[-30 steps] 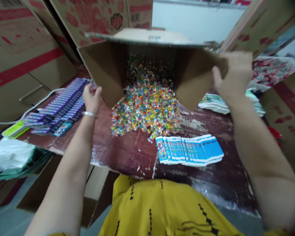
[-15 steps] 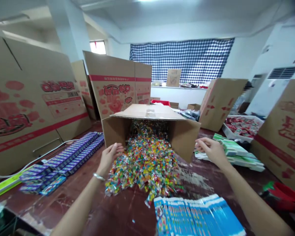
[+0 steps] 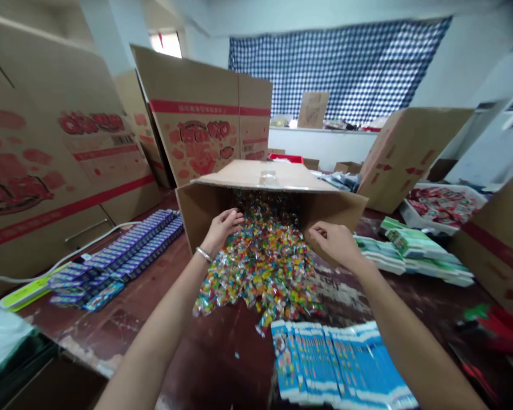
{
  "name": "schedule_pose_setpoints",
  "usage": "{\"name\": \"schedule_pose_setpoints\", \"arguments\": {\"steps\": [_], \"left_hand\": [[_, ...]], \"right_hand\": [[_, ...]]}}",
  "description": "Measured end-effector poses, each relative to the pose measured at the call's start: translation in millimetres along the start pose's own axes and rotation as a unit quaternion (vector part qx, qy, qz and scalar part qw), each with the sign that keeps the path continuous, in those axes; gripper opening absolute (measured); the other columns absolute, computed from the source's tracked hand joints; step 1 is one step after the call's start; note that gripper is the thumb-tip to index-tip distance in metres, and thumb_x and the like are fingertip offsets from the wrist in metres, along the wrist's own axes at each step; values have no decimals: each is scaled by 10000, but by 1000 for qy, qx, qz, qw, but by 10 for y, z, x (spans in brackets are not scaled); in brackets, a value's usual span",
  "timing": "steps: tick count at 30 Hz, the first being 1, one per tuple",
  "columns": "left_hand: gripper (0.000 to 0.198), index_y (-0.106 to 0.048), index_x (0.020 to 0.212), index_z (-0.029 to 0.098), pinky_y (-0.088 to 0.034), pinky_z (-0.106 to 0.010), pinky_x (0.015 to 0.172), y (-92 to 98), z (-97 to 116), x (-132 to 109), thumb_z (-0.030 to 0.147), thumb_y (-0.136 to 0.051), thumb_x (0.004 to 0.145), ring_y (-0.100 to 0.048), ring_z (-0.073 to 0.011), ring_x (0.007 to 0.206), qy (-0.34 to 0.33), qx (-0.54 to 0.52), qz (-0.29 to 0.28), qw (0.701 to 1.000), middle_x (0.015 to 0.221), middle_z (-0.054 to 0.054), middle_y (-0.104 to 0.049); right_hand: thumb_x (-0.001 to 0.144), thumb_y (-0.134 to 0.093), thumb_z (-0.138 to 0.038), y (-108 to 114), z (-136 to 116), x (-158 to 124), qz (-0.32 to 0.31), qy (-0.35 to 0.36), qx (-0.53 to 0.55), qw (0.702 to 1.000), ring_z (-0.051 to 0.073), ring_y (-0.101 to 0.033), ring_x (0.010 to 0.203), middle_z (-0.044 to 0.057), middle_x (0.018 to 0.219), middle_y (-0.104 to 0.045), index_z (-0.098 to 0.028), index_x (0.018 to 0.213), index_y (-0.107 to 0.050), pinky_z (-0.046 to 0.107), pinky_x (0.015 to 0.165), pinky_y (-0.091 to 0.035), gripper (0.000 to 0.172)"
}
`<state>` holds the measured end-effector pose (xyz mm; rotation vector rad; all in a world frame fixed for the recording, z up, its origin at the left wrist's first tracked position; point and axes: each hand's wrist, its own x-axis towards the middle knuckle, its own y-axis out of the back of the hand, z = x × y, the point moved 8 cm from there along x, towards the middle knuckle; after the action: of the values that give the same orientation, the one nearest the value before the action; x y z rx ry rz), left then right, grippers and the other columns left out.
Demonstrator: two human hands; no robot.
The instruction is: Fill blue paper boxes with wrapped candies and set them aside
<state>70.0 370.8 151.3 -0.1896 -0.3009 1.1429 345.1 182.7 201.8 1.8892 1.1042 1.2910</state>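
A cardboard box (image 3: 243, 175) lies on its side with its mouth facing me. Small candies (image 3: 265, 267) in clear wrappers and many colours spill from it in a heap onto the table. My left hand (image 3: 226, 226), a bangle on its wrist, is at the left of the box mouth beside the heap, its fingers stretched forward and open. At the right of the mouth, in front of the side flap (image 3: 346, 213), my right hand (image 3: 334, 240) has loosely bent fingers with nothing visible in them. Whether either hand touches the candies is unclear.
Blue flat packets (image 3: 337, 361) lie in a row at the table's front. Purple packs (image 3: 132, 253) line the left, green-and-white packs (image 3: 414, 250) the right. Large cartons (image 3: 205, 131) stand behind and at both sides. A white crate (image 3: 410, 213) holds red packets.
Both hands have moved inward and forward, from outside the side flaps to the box mouth. The view has tilted down a little.
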Motion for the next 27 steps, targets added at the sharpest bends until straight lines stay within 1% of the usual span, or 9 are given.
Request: {"name": "schedule_pose_setpoints", "arguments": {"steps": [4,6,9,12,15,20,22,24,27], "left_hand": [[459,-675,1052,124,-531,-277,745,448,-267,-738,457,-728,740,-664,-192,879,19,184,12,983,978,-100,-714],[465,-682,1044,124,-524,-292,748,735,-355,-1162,487,-695,754,-661,-196,844,6,313,36,949,957,-91,-719],[444,-678,1045,116,-519,-317,780,1109,-488,-1810,478,-651,790,-664,-205,831,18,425,82,902,969,-100,-721],[394,-675,1029,128,-522,-319,776,1241,-637,-2356,459,-614,824,-668,-201,812,55,475,98,873,964,-94,-720],[334,-682,1010,159,-520,-312,766,1019,-767,-2686,439,-582,858,-664,-195,811,60,506,70,858,981,-79,-713],[315,-663,1074,213,-500,-317,836,42,-1081,-2909,443,-534,902,-630,-189,911,18,519,-102,848,1010,-62,-660],[378,-639,1120,216,-496,-334,864,-340,-1207,-2966,492,-561,873,-606,-210,967,-10,541,-158,826,1022,-70,-633],[519,-580,1220,219,-498,-360,874,-626,-1339,-3004,557,-588,827,-571,-246,1041,-29,572,-201,795,1067,-84,-609],[722,-434,1366,192,-499,-392,870,-817,-1506,-3004,599,-600,793,-545,-278,1074,-33,621,-215,753,1110,-107,-582]], "right_hand": [[877,-534,-362,-201,305,-653,-42,-39,-32,998,206,-696,728,17,777,-742,-244,873,-696,267,635,-441,201],[865,-556,-363,-314,459,-1030,-69,-65,-39,995,204,-693,709,22,766,-740,-233,886,-697,262,618,-433,192],[856,-576,-353,-461,569,-1539,-100,-86,-40,990,197,-686,668,15,748,-736,-228,884,-696,260,598,-423,175],[868,-575,-347,-581,517,-1923,-111,-100,-14,989,187,-681,652,1,732,-729,-231,880,-695,255,594,-422,168],[885,-567,-332,-717,311,-2170,-113,-102,21,988,183,-676,653,-6,730,-720,-231,885,-691,258,591,-421,161],[933,-515,-296,-993,-278,-2273,-123,-25,59,990,191,-652,847,27,910,-715,-220,920,-693,285,772,-456,193],[946,-498,-313,-1129,-462,-2228,-145,6,25,989,213,-616,921,50,937,-694,-224,959,-704,305,814,-451,226],[947,-495,-338,-1273,-574,-2146,-171,24,-24,985,240,-581,968,75,961,-667,-233,1028,-703,320,789,-454,247],[928,-525,-352,-1465,-653,-1996,-198,36,-79,976,278,-536,1039,116,1042,-624,-218,1096,-686,334,752,-456,268]]}}
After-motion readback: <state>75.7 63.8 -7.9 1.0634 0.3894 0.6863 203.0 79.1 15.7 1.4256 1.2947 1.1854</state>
